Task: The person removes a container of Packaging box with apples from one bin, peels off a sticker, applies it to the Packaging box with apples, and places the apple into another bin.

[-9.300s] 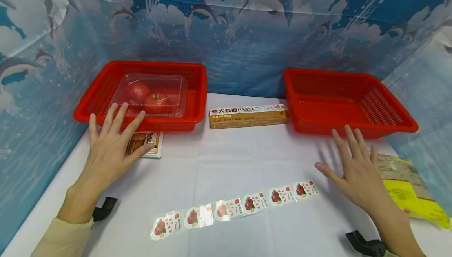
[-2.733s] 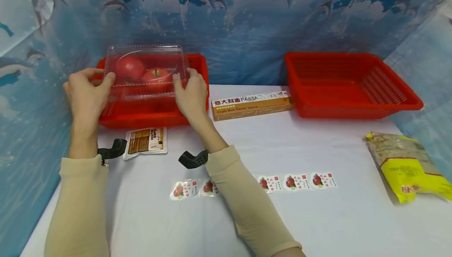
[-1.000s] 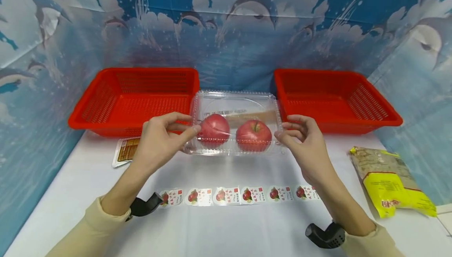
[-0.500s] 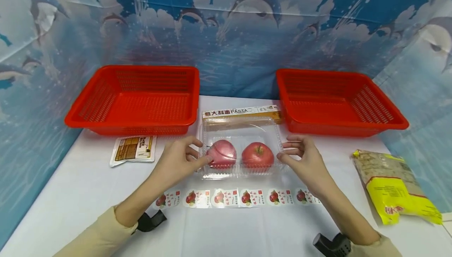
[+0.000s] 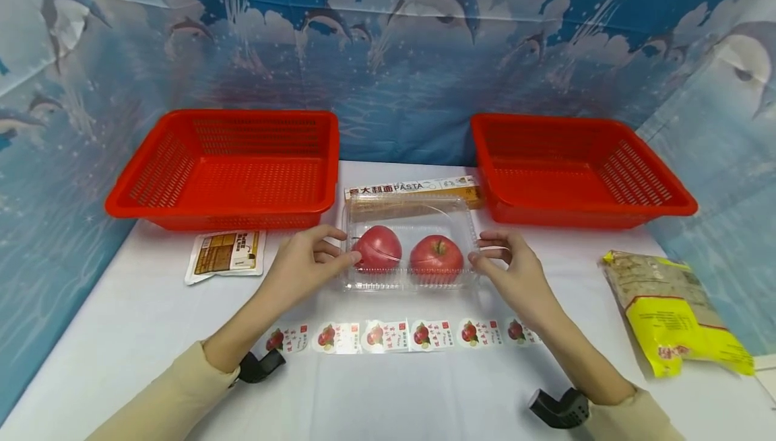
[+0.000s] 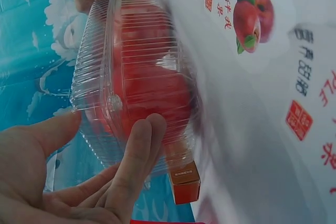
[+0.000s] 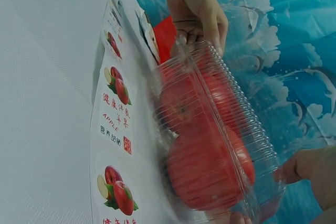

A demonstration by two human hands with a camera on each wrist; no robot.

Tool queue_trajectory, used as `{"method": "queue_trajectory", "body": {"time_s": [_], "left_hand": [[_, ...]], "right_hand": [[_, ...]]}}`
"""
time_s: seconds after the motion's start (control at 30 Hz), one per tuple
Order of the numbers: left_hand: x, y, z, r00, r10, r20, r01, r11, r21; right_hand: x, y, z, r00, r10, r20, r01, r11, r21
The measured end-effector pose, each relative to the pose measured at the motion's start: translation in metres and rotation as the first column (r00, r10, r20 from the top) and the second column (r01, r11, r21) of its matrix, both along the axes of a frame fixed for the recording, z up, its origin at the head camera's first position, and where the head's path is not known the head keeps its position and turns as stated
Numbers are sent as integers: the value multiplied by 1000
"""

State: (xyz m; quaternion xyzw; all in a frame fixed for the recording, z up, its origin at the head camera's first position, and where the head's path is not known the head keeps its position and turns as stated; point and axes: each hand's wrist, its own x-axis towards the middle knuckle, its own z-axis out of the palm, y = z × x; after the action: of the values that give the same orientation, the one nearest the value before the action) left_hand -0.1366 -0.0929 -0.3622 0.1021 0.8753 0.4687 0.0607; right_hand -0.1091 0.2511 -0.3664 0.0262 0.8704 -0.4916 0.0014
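A clear plastic clamshell box (image 5: pixel 415 219) with two red apples, the left apple (image 5: pixel 378 248) and the right apple (image 5: pixel 436 259), sits low at the table's middle, its lid down. My left hand (image 5: pixel 306 256) grips its left end, thumb near the lid edge and fingers along the side. At the opposite end my right hand (image 5: pixel 515 269) holds it between thumb and fingers. In the left wrist view, the ribbed wall (image 6: pixel 100 51) of the box stands close over the cloth. The right wrist view shows the right thumb (image 7: pixel 302 169) against the box's corner.
A strip of apple stickers (image 5: pixel 388 337) lies in front of the box. Behind it is a pasta carton (image 5: pixel 412 187). Red baskets stand left (image 5: pixel 242 185) and right (image 5: pixel 570 185). A flat pouch (image 5: pixel 227 254) and a yellow bag (image 5: pixel 679 320) lie at the sides.
Both hands, first spread over the table, took the box of apples out of the left basket and carried it to the middle. It has come down near the cloth, in front of the pasta carton.
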Motion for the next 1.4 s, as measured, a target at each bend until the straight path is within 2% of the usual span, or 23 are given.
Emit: {"method": "queue_trajectory", "body": {"time_s": [0.23, 0.43, 0.53, 0.63, 0.73, 0.87, 0.93, 1.0, 1.23, 1.33, 1.4], "left_hand": [[-3, 2, -1, 1000, -12, 15, 12, 1000, 25], [-3, 2, -3, 999, -39, 10, 39, 999, -6], [-4, 0, -3, 998, -60, -13, 59, 998, -29], [-6, -7, 1, 996, -76, -55, 72, 995, -67], [-6, -18, 8, 992, -86, -94, 77, 992, -95], [-5, -37, 17, 986, -107, -126, 92, 988, -124], [-3, -47, 18, 986, -116, -123, 99, 986, -134], [1, -57, 17, 986, -122, -113, 106, 985, -138], [14, -92, 2, 992, -115, -56, 105, 982, -157], [15, -105, -1, 993, -117, -32, 110, 978, -179], [14, -112, -5, 990, -138, -4, 135, 973, -185]], "right_hand": [[-3, 3, -3, 999, 8, -36, -6, 999, 40], [0, 3, -10, 997, -13, -81, 21, 995, 102], [2, 2, -13, 990, -19, -139, 38, 990, 134], [3, 1, -15, 973, -18, -230, 54, 987, 152], [5, -3, -15, 939, -24, -344, 89, 981, 173], [10, -9, -11, 859, -33, -511, 138, 976, 170], [14, -12, -7, 817, -25, -576, 141, 978, 156], [18, -15, -4, 785, -6, -619, 130, 979, 155], [30, -34, 9, 682, 81, -727, 4, 993, 114], [33, -45, 12, 654, 125, -747, -59, 992, 114], [35, -50, 12, 629, 159, -761, -100, 987, 124]]}}
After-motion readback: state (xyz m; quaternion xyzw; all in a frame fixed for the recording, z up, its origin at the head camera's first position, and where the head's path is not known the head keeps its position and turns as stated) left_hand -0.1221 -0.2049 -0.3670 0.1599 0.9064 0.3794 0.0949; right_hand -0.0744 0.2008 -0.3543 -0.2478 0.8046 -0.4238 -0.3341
